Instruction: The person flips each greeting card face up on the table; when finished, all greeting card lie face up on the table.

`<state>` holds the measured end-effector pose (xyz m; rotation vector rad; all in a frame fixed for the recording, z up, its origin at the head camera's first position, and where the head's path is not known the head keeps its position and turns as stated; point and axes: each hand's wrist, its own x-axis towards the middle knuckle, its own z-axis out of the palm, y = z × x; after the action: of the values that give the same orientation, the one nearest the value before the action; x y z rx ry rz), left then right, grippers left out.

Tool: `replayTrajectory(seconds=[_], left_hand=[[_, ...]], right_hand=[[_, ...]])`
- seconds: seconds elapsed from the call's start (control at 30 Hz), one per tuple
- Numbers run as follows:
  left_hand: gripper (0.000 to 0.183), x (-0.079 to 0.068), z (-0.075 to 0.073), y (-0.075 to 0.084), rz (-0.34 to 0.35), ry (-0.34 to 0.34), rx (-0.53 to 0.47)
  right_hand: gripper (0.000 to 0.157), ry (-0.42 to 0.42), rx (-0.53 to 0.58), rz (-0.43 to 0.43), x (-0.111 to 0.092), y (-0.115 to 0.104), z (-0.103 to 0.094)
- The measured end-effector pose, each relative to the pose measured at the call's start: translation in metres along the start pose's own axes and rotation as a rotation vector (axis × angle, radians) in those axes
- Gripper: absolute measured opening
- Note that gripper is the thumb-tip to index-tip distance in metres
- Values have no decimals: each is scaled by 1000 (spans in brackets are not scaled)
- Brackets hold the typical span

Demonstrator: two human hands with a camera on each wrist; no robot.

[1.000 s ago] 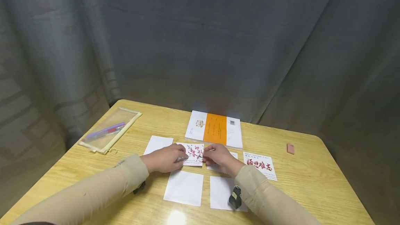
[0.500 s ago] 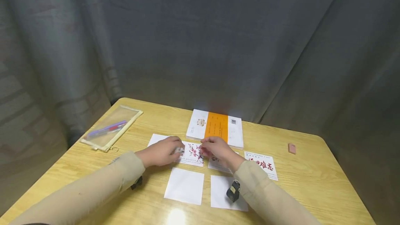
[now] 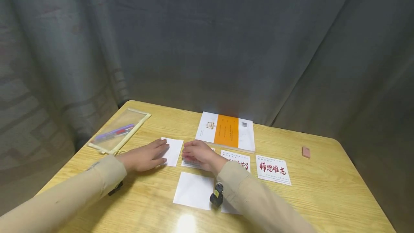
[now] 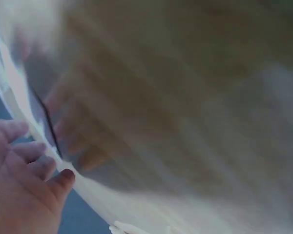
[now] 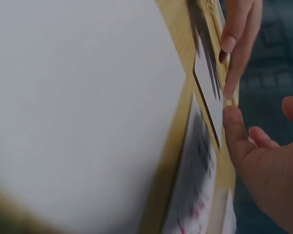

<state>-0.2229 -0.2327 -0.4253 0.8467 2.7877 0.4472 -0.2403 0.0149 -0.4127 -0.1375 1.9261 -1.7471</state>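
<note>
My left hand (image 3: 142, 157) has its fingers spread at the left edge of a blank white card (image 3: 175, 151). My right hand (image 3: 201, 154), fingers extended, is over the blossom-print card (image 3: 191, 164) and covers most of it; nothing is gripped. In the right wrist view the blossom print (image 5: 198, 195) shows below the right hand (image 5: 268, 165). To the right lie two cards with red characters, one partly behind the right wrist (image 3: 237, 157) and one in full view (image 3: 274, 169). A blank card (image 3: 194, 191) lies nearer me.
An orange-and-white book (image 3: 226, 130) lies at the back. A mesh pencil pouch (image 3: 121, 128) with pens is at the left, and a pink eraser (image 3: 306, 152) at the right. The right sleeve covers part of another blank card (image 3: 229, 208).
Both hands have left the edges of the blossom card and shifted left. The left hand has reached the blank card, while the right hand now covers the blossom card.
</note>
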Motion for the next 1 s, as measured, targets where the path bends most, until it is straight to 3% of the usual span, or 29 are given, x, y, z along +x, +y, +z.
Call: replayTrajectory(seconds=[0.13,0.27,0.4,0.57,0.8,1.0], left_hand=[[78,-6,1,5,21,-72,46],[82,-5,1,8,19,-79,82],[79,-5,1,8,9,-68,85],[74,-6,4,4,41,-33,117],[66,-11,11,-3,128,57,163],[61,-16,16,-9,222,121,258]], right_hand=[[42,29,67,43,4,-1,11],[42,60,106,47,8,-5,18],[39,106,67,39,14,-4,22],[24,181,-10,-8,20,6,32],[9,301,27,-19,22,15,46],[10,277,59,-8,15,18,43]])
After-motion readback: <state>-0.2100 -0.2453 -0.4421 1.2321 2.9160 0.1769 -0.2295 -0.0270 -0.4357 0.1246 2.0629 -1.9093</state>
